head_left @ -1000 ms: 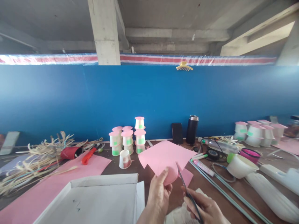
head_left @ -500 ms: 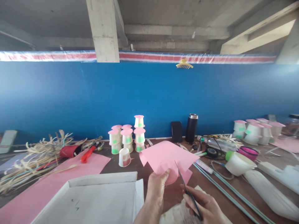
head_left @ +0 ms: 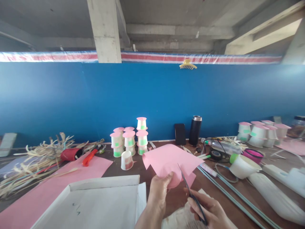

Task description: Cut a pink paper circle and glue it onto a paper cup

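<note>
My left hand point(head_left: 159, 191) is closed on the near edge of a pink paper sheet point(head_left: 170, 158), thumb on top, holding it up above the brown table point(head_left: 212, 187). My right hand point(head_left: 209, 212) grips a pair of dark scissors point(head_left: 192, 194); the blades point up into the rounded lower edge of the pink sheet. Both hands are at the bottom middle of the view, close together.
A white shallow box point(head_left: 95, 203) lies at the near left on more pink paper point(head_left: 59, 184). Stacked white cups with pink tops point(head_left: 130, 140) stand behind, another group point(head_left: 262, 130) at the far right. A black flask point(head_left: 195, 130), phone point(head_left: 179, 134), straw strips point(head_left: 35, 162) and white cup point(head_left: 243, 166) surround.
The pink sheet has turned slightly in my left hand and the scissors have shifted a little along its edge. The view has tipped up slightly.
</note>
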The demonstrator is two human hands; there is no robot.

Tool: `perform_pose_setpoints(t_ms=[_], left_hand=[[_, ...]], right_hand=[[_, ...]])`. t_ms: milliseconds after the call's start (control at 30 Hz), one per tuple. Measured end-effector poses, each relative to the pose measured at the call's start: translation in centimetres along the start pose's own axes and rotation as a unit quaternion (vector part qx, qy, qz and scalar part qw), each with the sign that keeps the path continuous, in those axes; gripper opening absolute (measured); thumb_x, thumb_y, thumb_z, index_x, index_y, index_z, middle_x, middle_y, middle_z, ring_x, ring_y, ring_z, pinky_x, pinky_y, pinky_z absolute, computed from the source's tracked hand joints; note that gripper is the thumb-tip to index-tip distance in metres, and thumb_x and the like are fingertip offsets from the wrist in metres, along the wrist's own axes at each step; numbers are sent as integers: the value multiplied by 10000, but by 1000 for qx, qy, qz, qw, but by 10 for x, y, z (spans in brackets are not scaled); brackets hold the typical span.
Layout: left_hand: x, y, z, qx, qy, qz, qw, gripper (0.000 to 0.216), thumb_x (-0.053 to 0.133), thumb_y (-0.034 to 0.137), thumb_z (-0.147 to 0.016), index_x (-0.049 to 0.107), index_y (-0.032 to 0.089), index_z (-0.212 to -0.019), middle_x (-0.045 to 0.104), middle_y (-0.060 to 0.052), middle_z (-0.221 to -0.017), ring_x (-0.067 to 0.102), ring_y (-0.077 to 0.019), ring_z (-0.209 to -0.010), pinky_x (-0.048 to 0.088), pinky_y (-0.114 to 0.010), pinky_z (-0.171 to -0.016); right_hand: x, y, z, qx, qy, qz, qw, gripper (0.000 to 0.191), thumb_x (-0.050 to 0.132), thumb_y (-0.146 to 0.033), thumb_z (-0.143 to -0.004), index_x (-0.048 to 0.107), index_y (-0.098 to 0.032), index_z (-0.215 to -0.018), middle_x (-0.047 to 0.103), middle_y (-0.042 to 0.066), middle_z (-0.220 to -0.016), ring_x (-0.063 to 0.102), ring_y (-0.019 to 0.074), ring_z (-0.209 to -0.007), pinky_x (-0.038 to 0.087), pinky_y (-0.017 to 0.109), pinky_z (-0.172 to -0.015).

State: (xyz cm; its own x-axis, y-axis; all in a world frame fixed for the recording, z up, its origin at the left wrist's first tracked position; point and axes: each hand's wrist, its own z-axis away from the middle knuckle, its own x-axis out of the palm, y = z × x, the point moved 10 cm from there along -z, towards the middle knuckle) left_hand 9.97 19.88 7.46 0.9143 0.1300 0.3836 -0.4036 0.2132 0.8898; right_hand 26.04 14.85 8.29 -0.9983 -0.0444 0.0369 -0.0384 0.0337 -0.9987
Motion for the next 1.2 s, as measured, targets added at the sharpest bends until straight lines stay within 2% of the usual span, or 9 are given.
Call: perform_pose_setpoints(t_ms=[233,467,633,800,900,1067,1200], left_hand=[[-3,0,-1,-5,14,-21,1000,600,802,499,-562,679,61,-953,709,-114,-845,638,-216,-769,418,-282,-648],[-4,3,-2,0,14,-19,1000,574,800,482,-573,674,59,-940,703,-113,-822,640,-220,-782,420,-274,-646],[2,12,-1,17,-13,26,999,462,780,400,-627,664,115,-971,709,-94,-911,647,-179,-797,429,-233,-639],[2,12,-1,-8,16,70,997,420,793,338,-622,643,146,-965,697,-50,-873,613,-109,-695,406,-185,-574],[7,13,-3,-37,28,100,994,448,808,342,-609,623,163,-976,692,-51,-901,625,-120,-723,419,-189,-575],[9,26,-20,-66,57,87,992,552,823,373,-588,592,200,-1058,686,-47,-982,646,-155,-784,453,-214,-579],[21,44,-50,-38,23,135,990,501,812,301,-617,615,156,-1054,691,-85,-1008,668,-185,-818,515,-250,-655]], right_hand=[[-4,3,-2,-16,-7,43,999,533,669,-529,-751,709,-133,-1105,475,-12,-560,390,119,-523,273,267,-505],[0,5,-3,-4,-7,18,1000,594,689,-586,-698,719,-135,-1082,473,-18,-542,380,112,-499,264,260,-493],[3,6,-3,17,-3,13,1000,619,695,-626,-662,732,-138,-1041,461,-29,-521,371,95,-469,248,241,-477],[1,1,-9,-8,-21,78,997,564,656,-620,-707,734,-153,-1014,478,-25,-540,389,95,-471,265,236,-464],[1,-3,-15,-9,-25,92,995,533,644,-621,-716,739,-150,-946,455,-30,-532,391,100,-468,268,235,-448],[7,-24,-35,-44,-28,94,994,441,655,-569,-735,729,-147,-838,434,-35,-571,370,94,-513,288,222,-469],[1,-27,-64,-41,7,108,993,504,659,-607,-694,740,-140,-865,449,-31,-545,366,97,-472,286,224,-428]])
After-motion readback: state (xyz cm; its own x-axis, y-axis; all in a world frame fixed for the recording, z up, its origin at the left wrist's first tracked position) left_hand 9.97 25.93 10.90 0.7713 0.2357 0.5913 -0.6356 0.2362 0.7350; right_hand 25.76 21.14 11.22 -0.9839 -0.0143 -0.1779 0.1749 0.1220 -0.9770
